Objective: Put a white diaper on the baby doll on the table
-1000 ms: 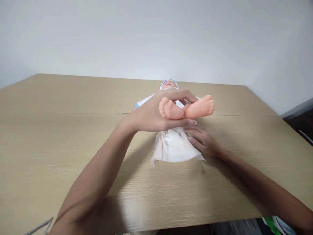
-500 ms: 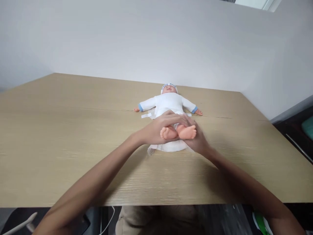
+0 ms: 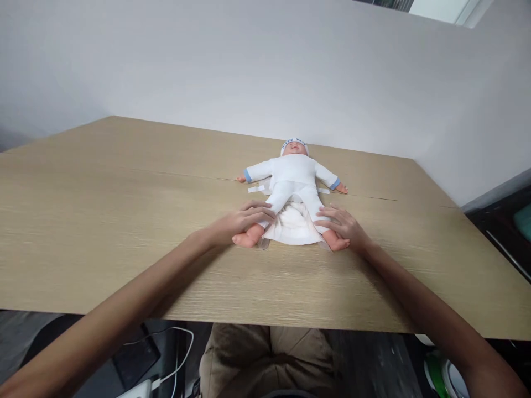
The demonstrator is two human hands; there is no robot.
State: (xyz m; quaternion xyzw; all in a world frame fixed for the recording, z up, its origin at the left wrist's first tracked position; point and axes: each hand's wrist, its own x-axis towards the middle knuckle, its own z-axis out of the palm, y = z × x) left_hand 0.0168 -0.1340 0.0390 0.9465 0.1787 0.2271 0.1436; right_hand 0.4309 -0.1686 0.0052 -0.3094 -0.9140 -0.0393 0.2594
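Note:
A baby doll (image 3: 293, 168) in white clothes with blue cuffs and a printed white cap lies on its back on the table, arms out to the sides. Its legs are spread apart. My left hand (image 3: 251, 216) curls its fingers over the doll's lower leg on the left, just above the bare foot. On the other side, my right hand (image 3: 341, 222) holds the lower leg with its fingers laid across it. An unfolded white diaper (image 3: 292, 226) lies beneath the doll and shows between its legs, with tabs sticking out by the waist.
The wooden table (image 3: 124, 232) has a thin seam across it and backs onto a pale wall (image 3: 207, 66). At the right edge stands a dark object (image 3: 504, 221). Below the table's front edge are a white cable (image 3: 188, 342) and a green and white round object (image 3: 443, 376).
The doll's legs, held up together half a second ago, are now lowered and spread apart. My hands have moved away from each other, one with each leg. The view has shifted slightly.

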